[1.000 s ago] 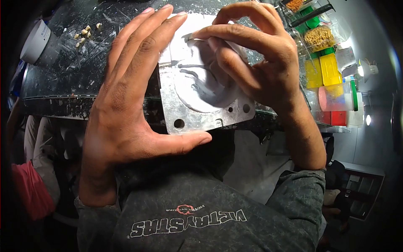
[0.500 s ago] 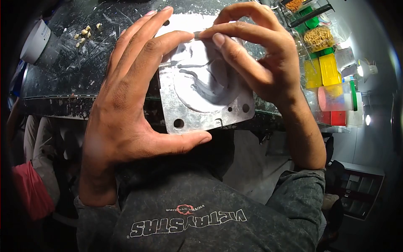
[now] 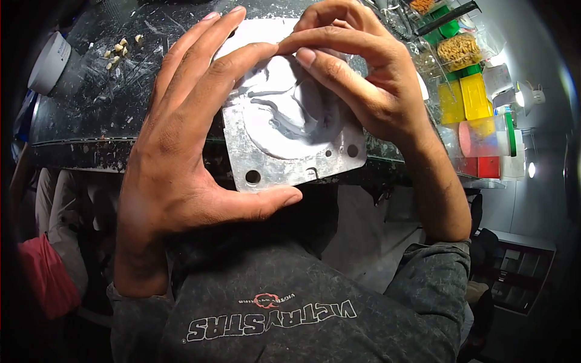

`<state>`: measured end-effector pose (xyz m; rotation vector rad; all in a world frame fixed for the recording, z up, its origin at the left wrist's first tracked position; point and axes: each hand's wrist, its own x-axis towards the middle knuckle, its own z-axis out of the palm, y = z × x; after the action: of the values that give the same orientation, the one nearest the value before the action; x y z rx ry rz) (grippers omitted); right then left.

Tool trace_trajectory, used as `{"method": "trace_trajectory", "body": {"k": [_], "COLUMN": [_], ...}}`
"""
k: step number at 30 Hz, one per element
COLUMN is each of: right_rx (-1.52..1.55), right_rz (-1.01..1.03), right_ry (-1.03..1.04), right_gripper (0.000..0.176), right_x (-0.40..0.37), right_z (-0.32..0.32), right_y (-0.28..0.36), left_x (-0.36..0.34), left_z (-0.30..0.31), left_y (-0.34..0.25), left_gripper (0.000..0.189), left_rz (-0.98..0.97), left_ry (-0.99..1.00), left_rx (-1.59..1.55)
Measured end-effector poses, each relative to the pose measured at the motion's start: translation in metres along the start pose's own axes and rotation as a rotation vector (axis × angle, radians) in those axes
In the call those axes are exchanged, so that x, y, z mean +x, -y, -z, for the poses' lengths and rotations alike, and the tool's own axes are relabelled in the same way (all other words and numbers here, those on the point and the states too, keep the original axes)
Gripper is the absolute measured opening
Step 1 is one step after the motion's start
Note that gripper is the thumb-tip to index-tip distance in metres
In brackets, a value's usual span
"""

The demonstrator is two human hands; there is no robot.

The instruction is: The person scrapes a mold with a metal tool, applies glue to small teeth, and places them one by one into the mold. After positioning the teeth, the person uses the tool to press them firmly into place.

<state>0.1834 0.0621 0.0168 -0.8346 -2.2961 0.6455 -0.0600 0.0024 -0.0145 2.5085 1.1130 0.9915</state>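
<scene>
Two hands on one part.

Far left: a white tub [image 3: 48,60] on the scratched dark tabletop [image 3: 91,115], with small pale bits [image 3: 121,47] next to it. Both are well apart from the work.

Left hand [image 3: 181,151]: clamping the metal plate [image 3: 290,166]. The thumb is hooked along its lower edge, the fingers are stretched flat up its left side, and the wrist is low near our chest. The index tip reaches the top of the recess.

Plate: at the near edge of the tabletop, lower edge overhanging toward us. We can't tell whether it rests on the glass or is carried by the left hand alone.

Progress, our read:
- The round recess is filled with white paste [image 3: 269,136] out to its rim.
- Grey streaks [image 3: 284,118] run across the middle, so the surface looks only partly smoothed.
- The flange and bolt holes [image 3: 252,176] are bare metal.

Right hand [image 3: 369,78]: arched over the plate's top right, wrist high. Thumb and index are pinched together at the top of the recess, just beside the left index tip. We can't tell whether anything is in the pinch. The other fingers are curled over the paste.

Far right: coloured containers [image 3: 474,97] stacked at the tabletop's edge.
</scene>
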Motion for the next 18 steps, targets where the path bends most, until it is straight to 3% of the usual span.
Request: {"method": "trace_trajectory", "body": {"k": [3, 6, 10, 11, 13, 18], "right_rx": [0.000, -0.351, -0.170, -0.247, 0.007, -0.085], "right_rz": [0.080, 0.276, 0.259, 0.108, 0.041, 0.191], "right_ry": [-0.034, -0.078, -0.092, -0.059, -0.124, 0.045], "right_gripper": [0.025, 0.032, 0.033, 0.028, 0.023, 0.020], "right_x": [0.000, 0.003, 0.003, 0.004, 0.009, 0.035], "right_z": [-0.001, 0.001, 0.002, 0.008, 0.010, 0.026], "right_y": [0.002, 0.008, 0.002, 0.015, 0.002, -0.004], "left_x": [0.001, -0.001, -0.005, -0.005, -0.004, -0.004], "left_z": [-0.001, -0.003, -0.002, -0.001, 0.001, 0.010], "left_y": [-0.002, 0.000, -0.001, 0.001, 0.006, 0.010], "left_gripper": [0.113, 0.116, 0.121, 0.121, 0.124, 0.123], "left_rz": [0.030, 0.019, 0.091, 0.086, 0.092, 0.095], "left_ry": [0.016, -0.038, -0.084, -0.086, -0.035, 0.045], "left_rx": [-0.020, -0.065, -0.172, -0.168, -0.321, -0.355]}}
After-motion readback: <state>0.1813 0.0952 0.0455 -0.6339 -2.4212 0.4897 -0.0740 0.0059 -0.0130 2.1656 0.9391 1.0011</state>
